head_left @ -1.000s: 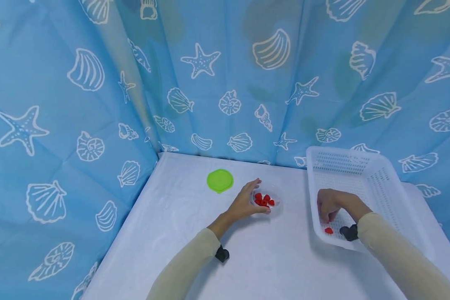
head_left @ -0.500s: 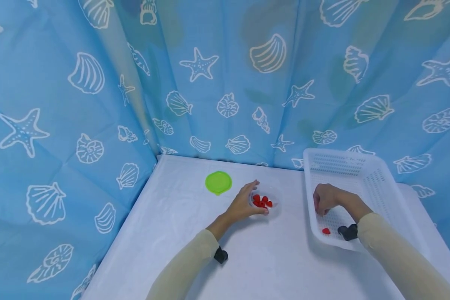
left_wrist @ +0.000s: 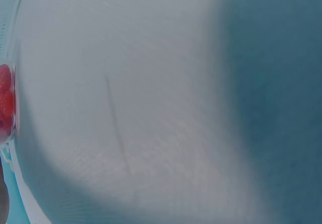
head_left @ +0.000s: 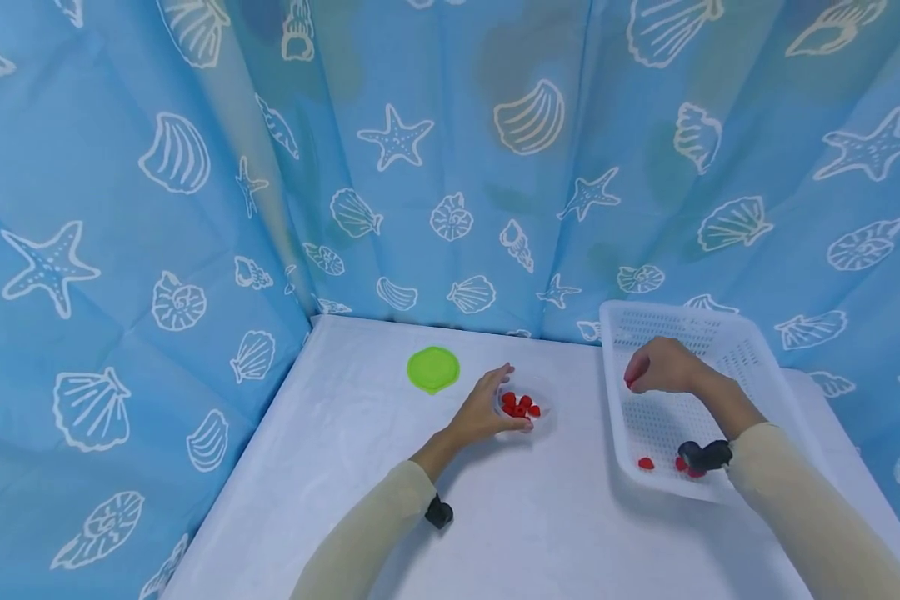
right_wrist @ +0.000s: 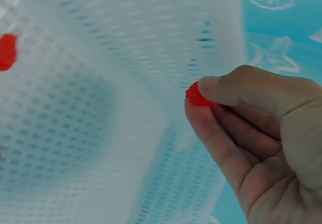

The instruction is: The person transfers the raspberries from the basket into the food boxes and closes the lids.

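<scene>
In the head view, my left hand (head_left: 482, 415) holds a small clear round tub (head_left: 546, 393) on the table, thumb on the near side and fingers on the far side. Several red raspberries (head_left: 521, 407) lie in that tub. Above the white perforated basket (head_left: 654, 423), my right hand (head_left: 663, 365) pinches one raspberry (right_wrist: 193, 94) between thumb and index finger, as the right wrist view shows. Low in the basket, a loose raspberry (head_left: 646, 463) lies near the front left corner, with others partly hidden by the black wrist camera (head_left: 705, 456).
A bright green lid (head_left: 432, 370) lies flat on the white-covered table (head_left: 330, 467), to the left of and behind the tub. Along the back and left side hangs a blue seashell-print curtain (head_left: 397, 217). The basket's raised walls stand around the area below my right hand.
My right hand has risen from the basket floor with a raspberry in its fingertips, moving slightly toward the back. More raspberries show near the wrist camera. My left hand stays at the tub.
</scene>
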### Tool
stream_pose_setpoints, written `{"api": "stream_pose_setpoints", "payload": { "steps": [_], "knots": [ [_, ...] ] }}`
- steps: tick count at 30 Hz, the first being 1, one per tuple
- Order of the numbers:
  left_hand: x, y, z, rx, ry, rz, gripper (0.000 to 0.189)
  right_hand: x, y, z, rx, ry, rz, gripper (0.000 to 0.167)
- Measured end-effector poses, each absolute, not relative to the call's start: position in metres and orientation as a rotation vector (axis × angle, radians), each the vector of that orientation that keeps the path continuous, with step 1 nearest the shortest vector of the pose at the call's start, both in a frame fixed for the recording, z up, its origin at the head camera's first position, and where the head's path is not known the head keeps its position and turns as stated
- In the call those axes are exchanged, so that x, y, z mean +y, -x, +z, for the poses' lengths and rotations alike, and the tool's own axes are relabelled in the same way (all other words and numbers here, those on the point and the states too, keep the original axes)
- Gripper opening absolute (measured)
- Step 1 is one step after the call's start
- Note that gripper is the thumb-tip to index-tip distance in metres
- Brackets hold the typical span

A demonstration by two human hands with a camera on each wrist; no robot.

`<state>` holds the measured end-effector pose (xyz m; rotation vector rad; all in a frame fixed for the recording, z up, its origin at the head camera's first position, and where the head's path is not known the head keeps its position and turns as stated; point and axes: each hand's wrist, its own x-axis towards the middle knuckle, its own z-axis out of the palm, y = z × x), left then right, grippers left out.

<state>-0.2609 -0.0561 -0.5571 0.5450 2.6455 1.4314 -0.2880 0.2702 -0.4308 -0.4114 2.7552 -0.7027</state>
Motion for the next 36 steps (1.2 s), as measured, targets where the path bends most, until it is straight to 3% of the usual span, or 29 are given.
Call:
{"api": "stream_pose_setpoints", "payload": {
  "steps": [15,36],
  "knots": [
    [-0.057,0.259,-0.555,2.632,-0.552,1.446,0.102,0.249,0.285,-0.386,3.008,0.382,-1.272,0.03],
    [-0.054,0.258,-0.554,2.641,-0.511,1.415,0.101,0.174,0.273,-0.408,2.914,0.524,-1.632,0.026]
  ]
}}
